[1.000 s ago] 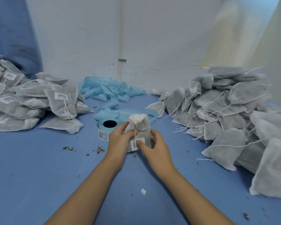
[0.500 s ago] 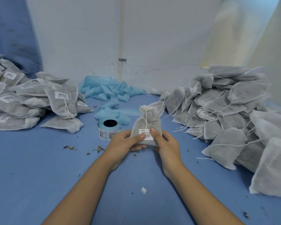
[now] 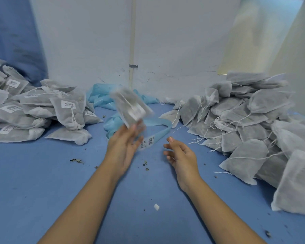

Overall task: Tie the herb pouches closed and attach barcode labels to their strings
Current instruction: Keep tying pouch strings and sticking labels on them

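Note:
A grey herb pouch [image 3: 130,106], tied, with a white barcode label on its string, is blurred in the air just above the fingertips of my left hand [image 3: 123,145]. The fingers of that hand are stretched out and apart; whether they still touch the pouch's lower corner I cannot tell. My right hand [image 3: 180,154] hovers over the table with its fingers loosely spread, holding nothing. The label roll [image 3: 147,142] lies between my hands, mostly hidden behind the left one.
Labelled pouches [image 3: 67,113] are heaped at the left, and unlabelled pouches with loose strings [image 3: 239,120] at the right. Used blue backing strip [image 3: 104,99] is bunched by the wall. Herb crumbs [image 3: 77,161] and a paper scrap [image 3: 156,206] dot the blue table [image 3: 42,191].
Both hands held the labelled pouch upright half a second ago. The right hand has let go, and the pouch has swung up and leftward off the left hand's fingertips.

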`<state>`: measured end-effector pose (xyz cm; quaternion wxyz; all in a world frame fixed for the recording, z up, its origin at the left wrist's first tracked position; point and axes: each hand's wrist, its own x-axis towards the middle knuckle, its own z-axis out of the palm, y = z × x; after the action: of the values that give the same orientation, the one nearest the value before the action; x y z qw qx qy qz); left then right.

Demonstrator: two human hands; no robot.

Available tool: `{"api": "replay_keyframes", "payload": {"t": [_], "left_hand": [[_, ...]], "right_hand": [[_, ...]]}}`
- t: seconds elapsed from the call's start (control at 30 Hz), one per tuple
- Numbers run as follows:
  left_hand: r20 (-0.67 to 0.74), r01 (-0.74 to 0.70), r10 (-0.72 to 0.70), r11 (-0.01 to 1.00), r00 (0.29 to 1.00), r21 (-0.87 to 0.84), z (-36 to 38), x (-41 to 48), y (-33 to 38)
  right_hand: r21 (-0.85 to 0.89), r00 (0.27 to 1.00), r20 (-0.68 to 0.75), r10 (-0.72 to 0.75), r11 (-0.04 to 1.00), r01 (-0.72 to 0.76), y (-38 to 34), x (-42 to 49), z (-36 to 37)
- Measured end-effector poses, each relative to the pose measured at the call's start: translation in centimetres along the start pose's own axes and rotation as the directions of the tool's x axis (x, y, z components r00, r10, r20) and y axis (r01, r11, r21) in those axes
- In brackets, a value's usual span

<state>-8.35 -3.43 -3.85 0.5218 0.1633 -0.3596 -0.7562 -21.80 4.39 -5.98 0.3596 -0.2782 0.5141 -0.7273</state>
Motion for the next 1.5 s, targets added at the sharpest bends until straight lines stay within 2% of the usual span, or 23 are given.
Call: {"api": "replay_keyframes", "payload": {"t": [0.07,0.1,0.27,0.47,0.57,0.73,0.97,1.17,1.3,1.5], "left_hand": [[-0.010,-0.076,0.075,0.979,0.997,-0.188,0.2,0.6,1.3],[-0.016,-0.088,0.087,0.978,0.996,-0.188,0.1,0.7,1.8],[0.014,-0.042,0.040,0.979,0.999,0.201,0.3,-0.3,0.6],[0.076,0.011,-0.057,0.861,0.995,0.508,2.0,-1.4,-0.6],[0.104,-0.001,-0.073,0.814,0.992,0.581,2.9,-1.9,-1.5],[0.117,-0.001,-0.091,0.789,0.989,0.615,3.7,-2.0,-2.9],[0.064,0.009,-0.057,0.811,0.996,0.585,4.2,-2.0,-3.8],[0.007,0.026,-0.037,0.815,0.999,0.578,3.8,-1.9,-4.0],[-0.027,0.052,-0.044,0.813,0.999,0.580,3.6,-1.8,-4.3],[-0.056,0.073,-0.049,0.798,0.997,0.598,3.1,-1.7,-4.7]], "right_hand": [[-0.016,1.000,0.005,0.014,1.000,-0.013,0.0,0.1,-0.1],[-0.018,1.000,0.006,0.018,1.000,-0.018,0.0,0.1,-0.1],[0.004,0.999,-0.003,0.033,0.999,-0.033,0.1,0.3,0.0],[0.206,0.993,-0.065,0.099,0.975,-0.083,-0.4,0.9,-0.6],[0.253,0.986,-0.136,0.100,0.966,-0.063,-1.2,1.8,-1.5],[0.322,0.955,-0.283,0.090,0.947,0.007,-2.3,3.4,-3.6],[0.478,0.920,-0.372,0.119,0.875,0.080,-3.0,5.1,-5.6],[0.486,0.866,-0.479,0.147,0.865,0.122,-2.8,5.7,-6.7],[0.481,0.855,-0.499,0.141,0.866,0.138,-3.0,5.6,-6.7],[0.441,0.897,-0.426,0.119,0.893,0.091,-2.8,4.7,-5.5]]}}
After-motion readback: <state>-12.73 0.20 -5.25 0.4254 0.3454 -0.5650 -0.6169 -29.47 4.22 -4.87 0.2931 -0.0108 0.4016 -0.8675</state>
